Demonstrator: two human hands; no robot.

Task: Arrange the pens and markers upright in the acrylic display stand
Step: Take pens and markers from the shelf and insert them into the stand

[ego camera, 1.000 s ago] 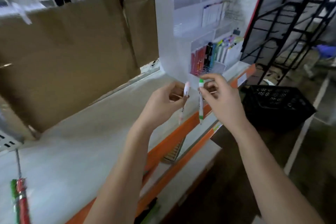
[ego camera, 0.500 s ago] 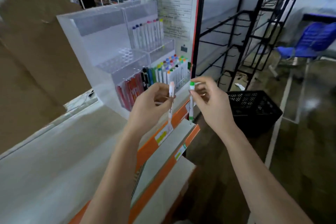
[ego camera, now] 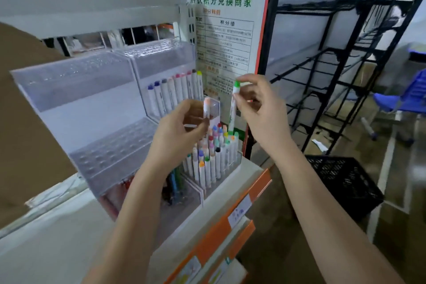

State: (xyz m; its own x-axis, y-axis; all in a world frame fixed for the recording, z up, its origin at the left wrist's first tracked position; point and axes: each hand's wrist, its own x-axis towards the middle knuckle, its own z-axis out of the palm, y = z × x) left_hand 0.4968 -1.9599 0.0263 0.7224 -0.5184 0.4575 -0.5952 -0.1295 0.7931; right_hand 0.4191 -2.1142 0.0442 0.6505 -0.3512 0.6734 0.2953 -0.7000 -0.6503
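A tiered clear acrylic display stand (ego camera: 76, 104) stands on the white shelf. My right hand (ego camera: 260, 113) pinches a white marker with a green cap (ego camera: 233, 108), held upright, its lower tip among the markers in the lower right tier (ego camera: 214, 154). Held upright in the fingers of my left hand (ego camera: 177, 136) is a white marker with a pink cap (ego camera: 206, 108), just left of the green one and above the same tier. A row of markers (ego camera: 175, 92) fills the upper right tier. Red and blue pens (ego camera: 173, 182) stand in the lower front compartments.
The left tiers with empty holes (ego camera: 110, 150) hold nothing. A printed poster (ego camera: 226, 39) hangs behind the stand. Black wire racks (ego camera: 334, 80) and a black crate (ego camera: 345, 182) stand at right. The shelf has an orange front edge (ego camera: 221, 226). Brown cardboard (ego camera: 27, 136) at left.
The view has swung right and closer to the stand. Both hands have risen with their markers, and the green-capped marker's tip now reaches the lower right tier.
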